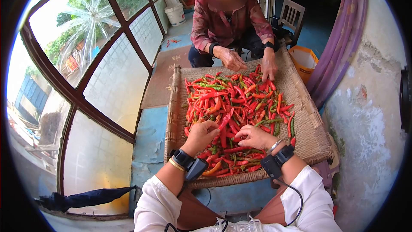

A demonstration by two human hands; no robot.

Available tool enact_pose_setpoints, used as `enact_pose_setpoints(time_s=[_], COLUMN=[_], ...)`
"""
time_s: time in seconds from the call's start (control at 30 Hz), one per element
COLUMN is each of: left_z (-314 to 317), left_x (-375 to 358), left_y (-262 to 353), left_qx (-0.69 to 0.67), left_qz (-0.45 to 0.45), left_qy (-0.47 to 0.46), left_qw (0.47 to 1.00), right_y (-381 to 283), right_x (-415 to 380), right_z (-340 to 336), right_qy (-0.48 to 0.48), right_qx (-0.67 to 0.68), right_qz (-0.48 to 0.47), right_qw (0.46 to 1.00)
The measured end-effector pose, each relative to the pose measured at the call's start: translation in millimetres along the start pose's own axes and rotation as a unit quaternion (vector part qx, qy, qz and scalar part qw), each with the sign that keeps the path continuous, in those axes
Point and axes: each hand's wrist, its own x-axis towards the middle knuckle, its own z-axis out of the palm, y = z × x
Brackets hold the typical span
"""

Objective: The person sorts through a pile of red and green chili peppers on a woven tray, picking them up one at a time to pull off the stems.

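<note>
A heap of red chili peppers, with some green and orange ones, lies spread over a woven tray in front of me. Over the near part of the heap, my left hand is closed, its fingertips pinching the end of a red chili pepper that points up and away. To its right, my right hand is curled low over the peppers with fingers drawn together. What lies between those fingertips, if anything, I cannot make out.
Across the tray sits another person, whose two hands are at the far peppers. A yellow-and-white container and a wooden chair stand at the far right. Glass window panels line the left; a folded umbrella lies below.
</note>
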Motion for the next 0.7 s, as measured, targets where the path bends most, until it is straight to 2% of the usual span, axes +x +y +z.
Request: enact_pose_setpoints(time_s=[0.03,0.17,0.27,0.43,0.57,0.7], left_z=[0,1,4,4,6,6], left_x=[-1,-2,-3,-4,-7,-7], left_y=[7,16,16,19,25,28], left_qx=[0.01,0.036,0.022,0.026,0.036,0.052], left_qz=[0.003,0.018,0.028,0.034,0.048,0.057], left_qy=[-0.007,-0.024,-0.014,-0.025,-0.042,-0.047], left_qw=[1.0,0.999,0.999,0.999,0.997,0.996], right_y=[-4,-6,-5,-11,-5,-18], right_x=[0,-1,0,-4,-1,0], right_z=[0,3,6,10,12,1], right_qy=[-0.056,-0.059,-0.024,-0.019,-0.047,0.027], right_qx=[0.033,0.005,0.003,-0.162,-0.174,-0.137], right_qz=[0.038,0.075,0.033,0.01,0.041,0.001], right_qw=[0.997,0.995,0.999,0.987,0.983,0.99])
